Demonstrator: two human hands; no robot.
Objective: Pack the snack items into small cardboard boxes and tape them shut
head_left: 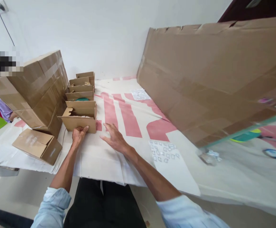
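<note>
A row of small open cardboard boxes (81, 95) runs away from me on the cloth-covered table (100, 164). My left hand (78, 134) rests against the front wall of the nearest open box (79, 122), fingers curled on its lower edge. Just right of that box, my right hand (114, 137) lies flat on the cloth, fingers spread and holding nothing.
A stack of large taped cartons (38, 88) stands at the left, a small closed box (37, 145) in front of it. A big flattened cardboard sheet (211, 79) leans at the right. Two sticker sheets (168, 158) (140, 94) lie on the cloth. Tape rolls (273, 153) sit far right.
</note>
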